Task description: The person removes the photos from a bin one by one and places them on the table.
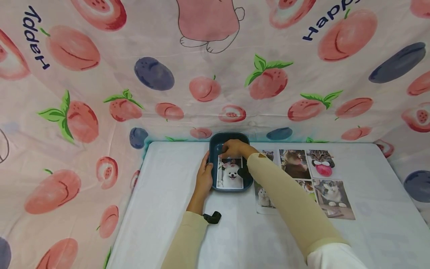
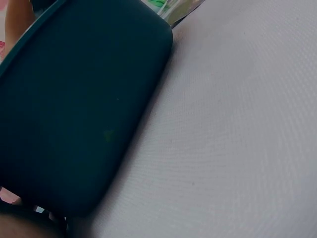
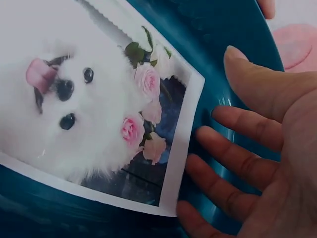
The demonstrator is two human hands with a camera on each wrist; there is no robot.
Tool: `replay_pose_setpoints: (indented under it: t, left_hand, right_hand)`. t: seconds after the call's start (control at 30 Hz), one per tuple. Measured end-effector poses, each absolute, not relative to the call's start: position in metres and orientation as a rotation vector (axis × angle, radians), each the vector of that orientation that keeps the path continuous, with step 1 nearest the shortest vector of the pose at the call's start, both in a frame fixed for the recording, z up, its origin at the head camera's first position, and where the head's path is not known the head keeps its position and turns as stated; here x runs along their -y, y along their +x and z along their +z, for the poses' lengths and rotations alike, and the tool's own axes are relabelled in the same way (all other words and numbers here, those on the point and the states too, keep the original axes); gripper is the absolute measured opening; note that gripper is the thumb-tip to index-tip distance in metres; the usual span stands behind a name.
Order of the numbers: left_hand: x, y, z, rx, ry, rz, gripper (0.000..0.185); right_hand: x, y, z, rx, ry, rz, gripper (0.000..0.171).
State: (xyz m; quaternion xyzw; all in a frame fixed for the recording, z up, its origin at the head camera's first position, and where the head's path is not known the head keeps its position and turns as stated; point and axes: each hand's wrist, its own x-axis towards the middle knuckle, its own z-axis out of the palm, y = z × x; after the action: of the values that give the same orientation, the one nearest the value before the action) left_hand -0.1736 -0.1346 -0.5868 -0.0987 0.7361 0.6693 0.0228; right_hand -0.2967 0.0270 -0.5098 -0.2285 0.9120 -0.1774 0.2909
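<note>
A dark teal tray (image 1: 231, 189) stands on the white table at the far middle. Inside it lies a photo of a white dog with pink roses (image 1: 231, 175). My left hand (image 1: 203, 175) holds the tray's left rim, thumb on the edge; the left wrist view shows only the tray's outer wall (image 2: 74, 109). My right hand (image 1: 235, 148) reaches into the far end of the tray. In the right wrist view its fingers (image 3: 233, 163) are straight and touch the photo's (image 3: 99, 114) white border against the tray floor (image 3: 233, 54).
Several cat and animal photos (image 1: 315, 175) lie in rows on the table (image 1: 161, 194) just right of the tray, partly under my right sleeve. A fruit-print cloth (image 1: 100, 93) hangs behind and at both sides.
</note>
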Motion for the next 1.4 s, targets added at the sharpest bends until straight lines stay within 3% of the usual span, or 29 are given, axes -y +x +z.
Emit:
replay_pose_setpoints:
  t: [0.27, 0.47, 0.73, 1.07, 1.4]
  left_hand:
    - [0.133, -0.172, -0.586, -2.267, -0.311, 2.101, 0.050]
    - [0.132, -0.173, -0.585, -2.267, -0.325, 2.105, 0.050]
    - [0.132, -0.173, -0.581, -2.269, -0.351, 2.091, 0.051]
    - [0.131, -0.174, -0.583, -2.278, -0.365, 2.048, 0.051]
    - [0.133, -0.173, -0.583, -2.297, -0.314, 2.060, 0.051]
  right_hand:
    - [-0.029, -0.295, -0.506, -2.478, -0.646, -0.495, 0.024]
    - [-0.033, -0.293, -0.502, -2.490, -0.681, -0.529, 0.030]
    - [-0.045, -0.290, -0.496, -2.477, -0.772, -0.643, 0.011]
    - [-0.079, -0.284, -0.478, -2.476, -0.722, -1.054, 0.021]
    - [-0.152, -0.264, -0.461, -2.449, -0.601, -1.188, 0.032]
